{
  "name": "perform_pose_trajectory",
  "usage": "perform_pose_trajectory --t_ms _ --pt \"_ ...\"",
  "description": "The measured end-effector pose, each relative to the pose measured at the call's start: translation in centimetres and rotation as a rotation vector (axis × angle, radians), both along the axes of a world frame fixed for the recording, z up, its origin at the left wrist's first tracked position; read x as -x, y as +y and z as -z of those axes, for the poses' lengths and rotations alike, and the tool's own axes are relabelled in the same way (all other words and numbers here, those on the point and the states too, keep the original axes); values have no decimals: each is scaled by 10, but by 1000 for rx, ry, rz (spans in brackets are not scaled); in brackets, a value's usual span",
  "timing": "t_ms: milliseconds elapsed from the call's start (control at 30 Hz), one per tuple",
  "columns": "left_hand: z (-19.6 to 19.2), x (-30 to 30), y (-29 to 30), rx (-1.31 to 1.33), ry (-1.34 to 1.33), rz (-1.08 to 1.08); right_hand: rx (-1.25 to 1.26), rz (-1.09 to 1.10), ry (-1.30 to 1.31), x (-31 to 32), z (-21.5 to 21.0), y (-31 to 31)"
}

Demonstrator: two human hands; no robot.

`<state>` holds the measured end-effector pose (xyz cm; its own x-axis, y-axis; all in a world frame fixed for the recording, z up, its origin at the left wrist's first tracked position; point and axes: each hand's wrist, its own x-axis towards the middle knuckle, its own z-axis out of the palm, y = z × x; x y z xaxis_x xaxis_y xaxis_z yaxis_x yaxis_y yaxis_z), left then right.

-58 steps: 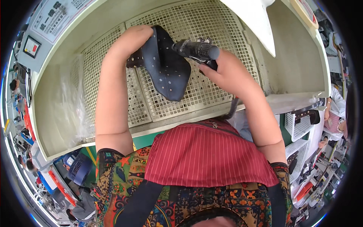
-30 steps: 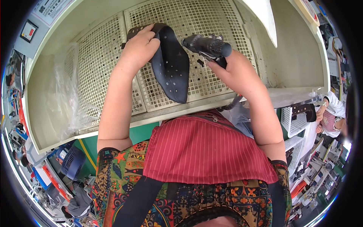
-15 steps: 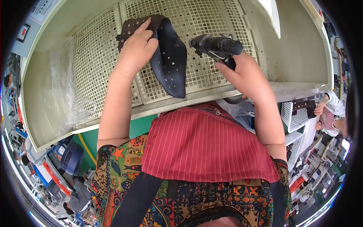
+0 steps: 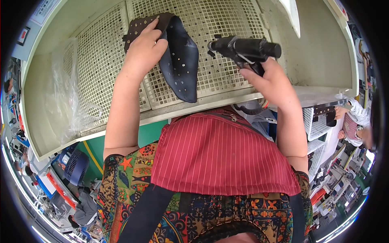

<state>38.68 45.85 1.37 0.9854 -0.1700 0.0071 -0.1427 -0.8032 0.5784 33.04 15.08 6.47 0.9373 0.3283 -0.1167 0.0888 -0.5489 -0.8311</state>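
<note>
A dark leather piece [image 4: 179, 67] with rows of small metal studs lies folded over on the cream perforated grid. Its brown studded part is at the upper left, and a black pointed flap bends down toward the near edge. My left hand [image 4: 144, 50] grips the brown part, index finger stretched along it and the other fingers curled. To the right, my right hand [image 4: 272, 83] is closed round the handle of a black pistol-shaped tool [image 4: 247, 48]. The tool is held above the grid, its front end pointing left toward the leather piece and apart from it. Its trigger area is partly hidden.
High cream walls [image 4: 324, 52] surround the grid. Clear plastic sheeting [image 4: 67, 95] hangs on the left side. A dark coiled hose [image 4: 249, 108] shows below the front edge. At right, a co-worker's hand [image 4: 342, 112] is beside white baskets [image 4: 318, 125]; a blue fan [image 4: 76, 167] stands lower left.
My right hand has moved the black tool rightward, away from the leather piece. The leather piece and my left hand have shifted slightly up and left. The co-worker's hand has moved a little.
</note>
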Motion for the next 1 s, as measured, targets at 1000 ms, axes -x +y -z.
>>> perform_pose_trajectory --t_ms 1000 --pt "-161 153 -119 -490 -504 277 -93 19 -619 147 -28 -101"
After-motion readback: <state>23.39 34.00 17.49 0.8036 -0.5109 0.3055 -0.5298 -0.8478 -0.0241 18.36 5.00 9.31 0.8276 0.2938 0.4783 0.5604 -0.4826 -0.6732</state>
